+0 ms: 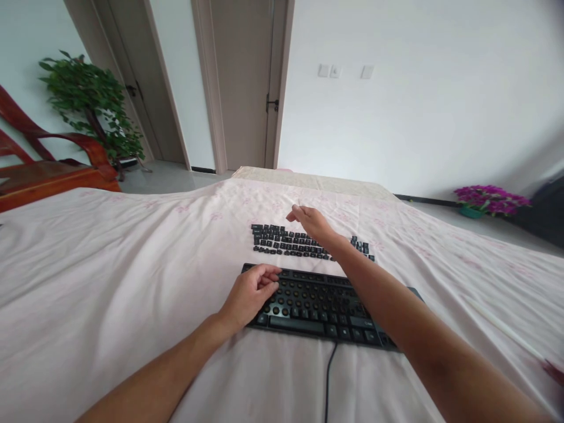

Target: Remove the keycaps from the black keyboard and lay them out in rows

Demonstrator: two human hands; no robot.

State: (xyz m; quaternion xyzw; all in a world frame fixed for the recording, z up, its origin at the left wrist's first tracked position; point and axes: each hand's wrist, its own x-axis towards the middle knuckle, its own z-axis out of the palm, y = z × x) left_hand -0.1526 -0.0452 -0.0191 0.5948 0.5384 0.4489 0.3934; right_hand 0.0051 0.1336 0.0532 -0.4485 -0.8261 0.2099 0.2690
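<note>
A black keyboard (326,308) with most of its keycaps off lies on a pale pink cloth (110,276), its cable running toward me. Behind it, several loose black keycaps (282,239) are laid out in rows on the cloth. My left hand (251,294) rests on the keyboard's left end, fingers curled over its top edge. My right hand (312,222) reaches past the keyboard and hovers over the keycap rows, its fingers pointing left and drawn together; I cannot make out whether they hold a keycap.
A red wooden chair (48,170) and a green potted plant (90,103) stand at the left. Doors (242,82) are behind the table. Purple flowers (489,198) sit on the floor at the right by a white wall.
</note>
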